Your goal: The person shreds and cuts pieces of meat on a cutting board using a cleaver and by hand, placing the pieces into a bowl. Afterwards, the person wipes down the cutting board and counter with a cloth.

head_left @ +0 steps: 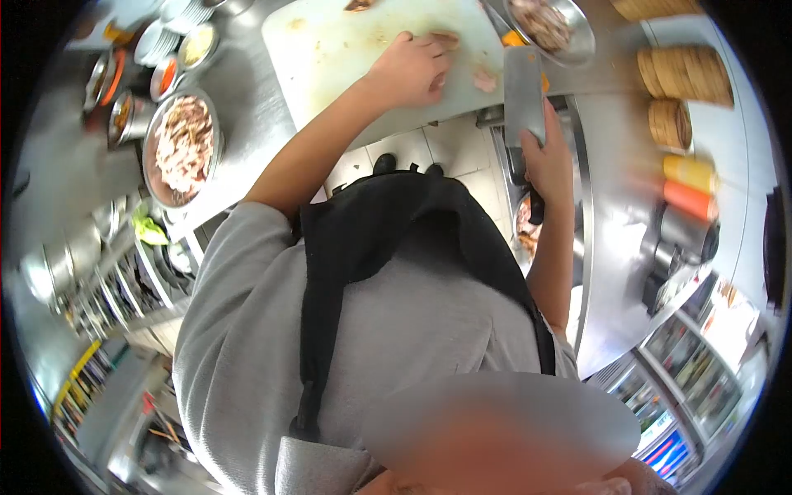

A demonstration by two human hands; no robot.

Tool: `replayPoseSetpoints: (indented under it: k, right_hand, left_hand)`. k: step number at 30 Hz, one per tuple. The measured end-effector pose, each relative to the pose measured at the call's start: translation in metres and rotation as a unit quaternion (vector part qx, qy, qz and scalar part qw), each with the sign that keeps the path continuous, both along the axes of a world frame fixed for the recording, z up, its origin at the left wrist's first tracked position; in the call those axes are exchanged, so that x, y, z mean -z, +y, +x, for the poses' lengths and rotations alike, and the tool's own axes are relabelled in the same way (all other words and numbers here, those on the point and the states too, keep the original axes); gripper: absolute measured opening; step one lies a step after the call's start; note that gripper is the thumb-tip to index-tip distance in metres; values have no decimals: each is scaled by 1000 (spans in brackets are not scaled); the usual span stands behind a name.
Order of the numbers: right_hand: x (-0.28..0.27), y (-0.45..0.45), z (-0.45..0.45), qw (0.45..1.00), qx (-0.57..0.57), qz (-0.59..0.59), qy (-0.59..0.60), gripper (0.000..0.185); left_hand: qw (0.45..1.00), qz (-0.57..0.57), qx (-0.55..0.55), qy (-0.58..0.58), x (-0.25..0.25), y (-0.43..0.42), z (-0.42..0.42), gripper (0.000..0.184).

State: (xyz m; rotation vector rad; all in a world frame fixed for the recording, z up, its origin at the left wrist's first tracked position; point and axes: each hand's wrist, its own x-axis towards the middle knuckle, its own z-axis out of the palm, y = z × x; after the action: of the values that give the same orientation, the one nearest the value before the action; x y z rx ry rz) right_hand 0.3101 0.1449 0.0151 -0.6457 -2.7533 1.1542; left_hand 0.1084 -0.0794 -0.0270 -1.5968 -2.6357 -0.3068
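My left hand is on the pale cutting board, its fingers curled over something brownish and pink, mostly hidden beneath them. A small pink meat piece lies on the board to the right of that hand. Beyond it, a dark brown piece is at the board's far edge. My right hand grips the handle of a broad cleaver, whose blade is at the board's right side. Orange pieces show beside the blade.
A metal bowl of sliced meat stands at the left, near small bowls and stacked dishes. Another meat bowl is at the upper right. Bamboo steamers and yellow and orange bottles line the right side.
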Motion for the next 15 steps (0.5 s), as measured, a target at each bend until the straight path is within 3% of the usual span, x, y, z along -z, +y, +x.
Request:
replayPoseSetpoints:
  k: [5, 8, 11, 15]
  right_hand:
    - [1, 11, -24, 991, -88, -86, -49, 64]
    - [-9, 6, -51, 973, -141, -159, -94, 63]
    - [-9, -3, -74, 953, -298, 49, 1, 62]
    - [-6, -15, -101, 894, -415, 171, 5, 65]
  left_hand:
    - [994, -9, -105, -22, 5, -85, 11, 33]
    - [980, 45, -189, 41, 9, -119, 26, 45]
    - [937, 106, -332, 34, 7, -127, 55, 57]
    - [884, 133, -443, 65, 31, -126, 74, 52]
